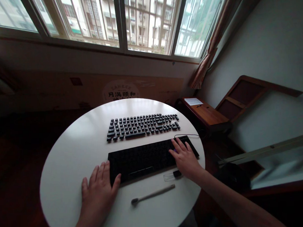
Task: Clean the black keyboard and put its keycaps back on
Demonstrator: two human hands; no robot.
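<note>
A black keyboard [141, 159] lies on a round white table, its keycaps apparently off, though the dark surface shows little detail. My left hand [98, 189] rests at its left end, fingers stretched along the side and thumb at the front left corner. Over the right part of the keyboard is my right hand [185, 157], fingers spread, with a small purple spot by the fingertips. Behind the keyboard, loose black keycaps [142, 126] are laid out in rows. A toothbrush [154, 194] lies in front, beside a wire keycap puller [177, 174] partly under my right hand.
The round table [60, 169] has its curved edge close to both forearms. A thin cable [188, 135] runs off to the right. Beyond stands a wooden chair [209, 113] with paper on it. A barred window and wall are at the back.
</note>
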